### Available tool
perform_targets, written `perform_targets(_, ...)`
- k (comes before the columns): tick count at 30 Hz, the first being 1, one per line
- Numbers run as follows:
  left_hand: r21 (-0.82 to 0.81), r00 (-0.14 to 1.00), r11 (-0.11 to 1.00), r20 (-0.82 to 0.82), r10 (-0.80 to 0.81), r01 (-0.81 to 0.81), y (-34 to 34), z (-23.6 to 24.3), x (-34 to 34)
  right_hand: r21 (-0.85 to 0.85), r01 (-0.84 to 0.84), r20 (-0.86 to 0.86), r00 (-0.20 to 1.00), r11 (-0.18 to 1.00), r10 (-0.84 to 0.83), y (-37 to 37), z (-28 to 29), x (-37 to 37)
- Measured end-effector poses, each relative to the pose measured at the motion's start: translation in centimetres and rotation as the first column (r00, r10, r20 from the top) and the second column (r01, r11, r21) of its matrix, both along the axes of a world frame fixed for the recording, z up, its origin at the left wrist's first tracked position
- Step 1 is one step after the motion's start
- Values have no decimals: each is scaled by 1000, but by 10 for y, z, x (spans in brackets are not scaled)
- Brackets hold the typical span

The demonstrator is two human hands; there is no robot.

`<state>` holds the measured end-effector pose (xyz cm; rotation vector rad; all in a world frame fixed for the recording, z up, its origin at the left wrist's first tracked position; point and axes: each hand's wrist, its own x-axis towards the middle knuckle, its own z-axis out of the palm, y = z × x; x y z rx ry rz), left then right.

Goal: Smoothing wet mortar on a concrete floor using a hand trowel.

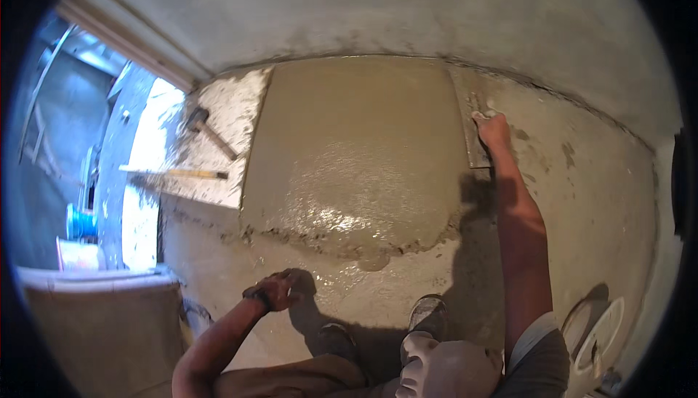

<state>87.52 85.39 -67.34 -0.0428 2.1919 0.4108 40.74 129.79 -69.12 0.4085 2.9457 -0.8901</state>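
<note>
My right hand [495, 133], arm stretched far forward, grips a flat finishing trowel [476, 152]. The trowel's long blade lies along the right edge of a slab of wet, smooth mortar [356, 129]. Light glints off the slab's nearer half, and its front edge is ragged. My left hand [276, 290], with a dark band at the wrist, hangs low in front of my legs. It holds nothing, and its fingers are loosely bent and apart.
On a pale board [240, 103] left of the mortar lie a hammer [211, 130] and a long thin tool with a yellow-and-black end [200, 174]. A wall [378, 13] borders the far side. A white round container [602, 334] stands lower right, and a doorway opens at left.
</note>
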Motion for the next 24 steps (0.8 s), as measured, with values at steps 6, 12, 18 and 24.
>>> perform_targets(6, 11, 996, 997, -16, 83, -82, 9, 16, -3, 13, -147, -41, 988, 989, 148, -84, -6, -14)
perform_targets(12, -38, 995, 998, 84, 57, -54, 22, 38, 0, -66, -568, 167, 804, 820, 570, -203, 15, 28)
perform_targets(18, 5, 996, 996, -15, 89, -89, 22, 32, 4, -90, -837, 217, 513, 540, 830, -276, 39, 127)
perform_targets(24, -3, 996, 996, 5, 92, -92, 30, 53, -9, -98, -971, 164, 200, 218, 966, -273, 19, 210)
